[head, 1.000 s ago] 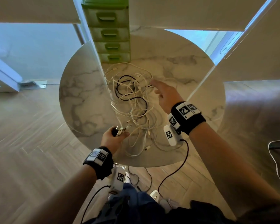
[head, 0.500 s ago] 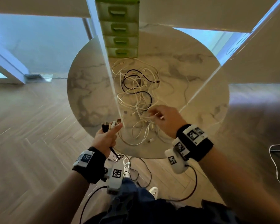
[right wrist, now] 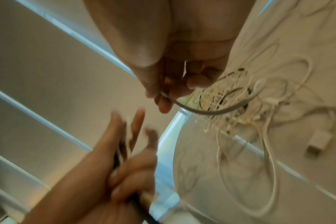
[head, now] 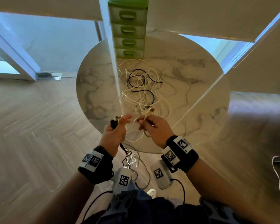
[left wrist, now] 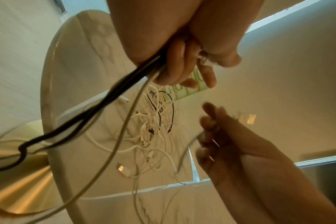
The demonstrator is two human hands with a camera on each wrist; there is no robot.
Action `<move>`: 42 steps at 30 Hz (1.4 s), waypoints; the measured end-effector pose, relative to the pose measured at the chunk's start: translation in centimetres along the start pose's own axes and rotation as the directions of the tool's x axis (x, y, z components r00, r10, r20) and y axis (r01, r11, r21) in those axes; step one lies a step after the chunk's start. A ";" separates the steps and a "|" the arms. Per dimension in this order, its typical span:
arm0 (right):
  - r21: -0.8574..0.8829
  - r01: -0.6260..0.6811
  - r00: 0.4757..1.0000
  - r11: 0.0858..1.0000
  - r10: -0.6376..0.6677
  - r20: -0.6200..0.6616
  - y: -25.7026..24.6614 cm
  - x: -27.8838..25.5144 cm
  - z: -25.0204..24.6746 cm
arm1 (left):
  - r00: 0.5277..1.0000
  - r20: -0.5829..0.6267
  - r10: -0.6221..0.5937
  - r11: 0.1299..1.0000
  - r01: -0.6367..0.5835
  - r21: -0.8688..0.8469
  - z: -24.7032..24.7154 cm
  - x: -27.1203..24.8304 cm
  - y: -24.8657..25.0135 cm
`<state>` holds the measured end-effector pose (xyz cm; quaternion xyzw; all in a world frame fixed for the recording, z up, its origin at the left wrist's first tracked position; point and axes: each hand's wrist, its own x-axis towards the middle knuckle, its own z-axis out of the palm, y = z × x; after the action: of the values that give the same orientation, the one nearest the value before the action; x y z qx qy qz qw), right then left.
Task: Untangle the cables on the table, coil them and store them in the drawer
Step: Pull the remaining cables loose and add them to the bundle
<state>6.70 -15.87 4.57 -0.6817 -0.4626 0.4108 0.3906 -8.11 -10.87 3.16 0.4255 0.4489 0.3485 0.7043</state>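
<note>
A tangle of white and black cables [head: 142, 89] lies on the round marble table [head: 200, 88] in front of a green drawer unit [head: 128, 29]. My left hand [head: 115, 128] grips a bundle of black and white cable ends [left wrist: 113, 94] at the table's near edge, with plugs sticking up above the fist and the index finger stretched out. My right hand [head: 152, 126] pinches a white cable [right wrist: 207, 112] just to the right, its plug end [head: 149, 111] raised above the fingers. The cables trail from both hands back into the tangle [left wrist: 153, 124].
Loose cable lengths [head: 132, 159] hang off the table's near edge toward the wooden floor. A white USB plug [right wrist: 318, 142] lies on the table near my right hand. All four drawers of the green unit are closed. A wall and windows stand behind the table.
My right hand pulled back from the far tangle to the near edge with a white cable. My left hand lifted its bundle of cable ends and moved closer to the right hand.
</note>
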 end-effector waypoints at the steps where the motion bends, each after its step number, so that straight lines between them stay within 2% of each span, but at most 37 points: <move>1: 0.034 -0.007 0.998 0.999 0.009 -0.057 -0.1 -0.2 -0.9 | 1.000 -0.025 -0.003 1.000 0.003 -0.029 -0.3 -0.1 -0.1; 3: 0.036 0.023 0.985 0.999 -0.016 -0.173 -0.4 -0.9 -3.1 | 0.998 -0.058 -0.011 0.995 0.005 -0.104 -0.8 -0.3 0.0; 5: 0.002 0.066 0.975 0.998 -0.064 -0.214 -0.5 -1.8 -4.9 | 0.999 -0.033 0.034 0.991 -0.038 -0.129 -0.8 -0.8 0.3; 8: -0.054 0.087 0.988 0.995 -0.093 -0.124 -0.4 -3.5 -5.3 | 0.995 0.040 0.096 0.988 -0.091 -0.128 0.0 -1.6 0.5; 12: -0.126 0.108 0.994 0.986 -0.106 0.025 0.5 -5.7 -2.9 | 0.976 0.171 0.134 0.989 -0.121 -0.085 3.2 -2.5 0.2; 15: -0.153 0.126 0.991 0.980 -0.118 0.062 0.8 -6.9 -1.7 | 0.971 0.215 0.101 0.991 -0.078 -0.112 5.0 -3.3 -0.4; 17: -0.200 0.168 0.985 0.965 -0.156 0.074 0.9 -7.6 -1.5 | 0.962 0.257 0.090 0.996 -0.083 -0.040 5.3 -3.6 -1.0; 19: -0.238 0.177 0.983 0.955 -0.158 0.098 1.3 -8.1 -1.5 | 0.957 0.275 0.089 0.985 -0.125 0.117 5.4 -4.2 -1.4; 22: -0.219 0.150 0.984 0.964 -0.124 0.128 2.5 -8.5 -1.6 | 0.976 0.209 0.058 0.963 -0.110 0.248 5.3 -5.1 -1.4; 24: -0.323 0.178 0.981 0.929 -0.143 0.128 4.6 -8.7 -1.8 | 0.987 0.143 0.073 0.983 -0.095 0.155 4.8 -4.9 -1.3; 25: -0.419 0.178 0.983 0.890 -0.140 0.120 5.9 -8.8 -1.9 | 0.987 0.140 0.074 0.997 -0.078 0.023 4.4 -4.8 -1.1; 27: -0.519 0.144 0.990 0.843 -0.123 0.075 8.0 -8.9 -2.0 | 0.979 0.197 0.057 0.979 -0.017 -0.202 3.3 -4.3 -0.5; 28: -0.513 0.109 0.994 0.851 -0.104 0.038 8.6 -8.8 -2.2 | 0.974 0.221 0.042 0.975 0.009 -0.223 2.8 -4.2 -0.1; 31: -0.384 -0.027 1.000 0.923 0.021 -0.022 9.0 -7.7 -2.7 | 0.960 0.273 -0.065 0.978 0.115 -0.174 1.6 -4.3 0.7; 33: -0.137 -0.209 0.978 0.968 0.208 -0.026 8.1 -6.1 -2.6 | 0.933 0.324 -0.160 0.968 0.213 -0.136 1.4 -4.4 0.6; 34: 0.067 -0.314 0.949 0.947 0.315 -0.002 7.5 -5.4 -2.3 | 0.914 0.347 -0.211 0.958 0.263 -0.109 1.4 -4.5 0.4; 36: 0.435 -0.454 0.883 0.777 0.459 0.102 6.8 -3.6 -1.5 | 0.880 0.365 -0.304 0.941 0.336 -0.029 1.8 -4.6 -0.6; 37: 0.526 -0.472 0.865 0.708 0.487 0.120 6.8 -2.8 -1.2 | 0.871 0.359 -0.336 0.937 0.348 0.035 2.0 -4.5 -1.2; 39: 0.532 -0.489 0.851 0.691 0.510 0.120 6.3 -1.8 -1.1 | 0.868 0.315 -0.384 0.922 0.340 0.185 2.5 -4.2 -2.4; 42: 0.432 -0.503 0.857 0.749 0.499 0.133 5.9 -1.7 -1.6 | 0.895 0.160 -0.416 0.878 0.349 0.328 2.8 -2.6 -3.9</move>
<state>9.55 -19.29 0.12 -0.6686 -0.1563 0.5993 0.4116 -5.98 -15.50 1.16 0.4634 0.4878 0.0810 0.7354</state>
